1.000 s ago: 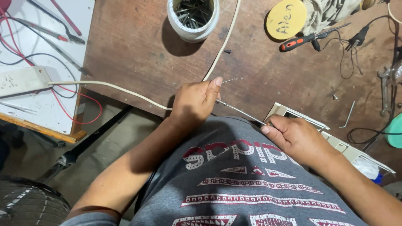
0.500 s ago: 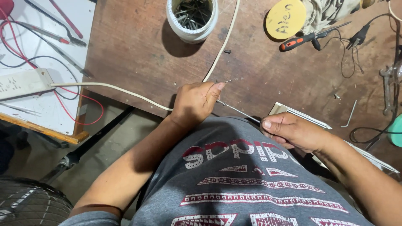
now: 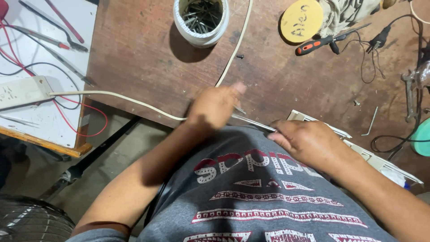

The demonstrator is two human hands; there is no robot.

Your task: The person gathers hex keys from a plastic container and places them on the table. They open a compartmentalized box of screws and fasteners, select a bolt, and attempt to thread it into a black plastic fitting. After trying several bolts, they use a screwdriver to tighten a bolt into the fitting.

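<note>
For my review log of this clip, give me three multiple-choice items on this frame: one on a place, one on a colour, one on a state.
1. Where does the white tub of nails stand?
A. on the brown bench top
B. on the floor
C. in the person's lap

2. What colour is the screwdriver handle?
A. blue and white
B. orange and black
C. green

3. How is the left hand?
A. flat and open on the bench
B. closed around the cream cable
C. holding the screwdriver

Answers: 1 A, the tub casts its shadow on the wood. 2 B, orange grip with black bands. 3 B, the cable runs into its curled fingers.
</note>
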